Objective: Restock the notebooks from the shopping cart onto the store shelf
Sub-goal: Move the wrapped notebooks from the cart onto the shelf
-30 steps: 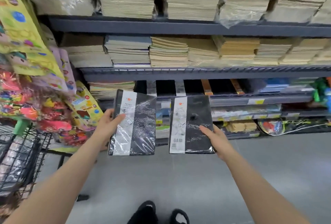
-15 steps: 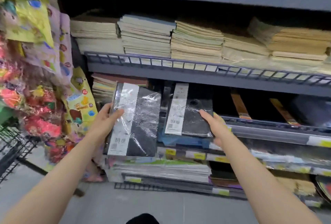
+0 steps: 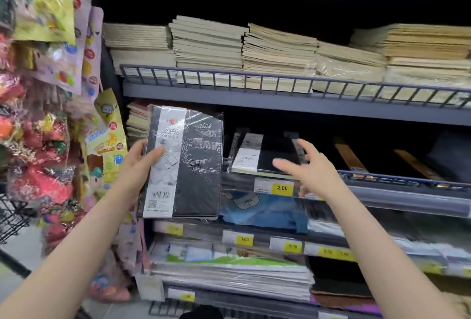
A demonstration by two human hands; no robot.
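Notebook [image 3: 182, 163] upright in the left hand [image 3: 139, 163], gripped at its left edge, long axis vertical; its shelf slot [image 3: 265, 154] lies up-right, beside the one already placed. Right hand [image 3: 309, 172] spread, empty, nearer that slot.

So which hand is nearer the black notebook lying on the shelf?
Right. The right hand hovers open just in front of the shelved black notebook; the left hand is off to its left, gripping the wrapped notebook.
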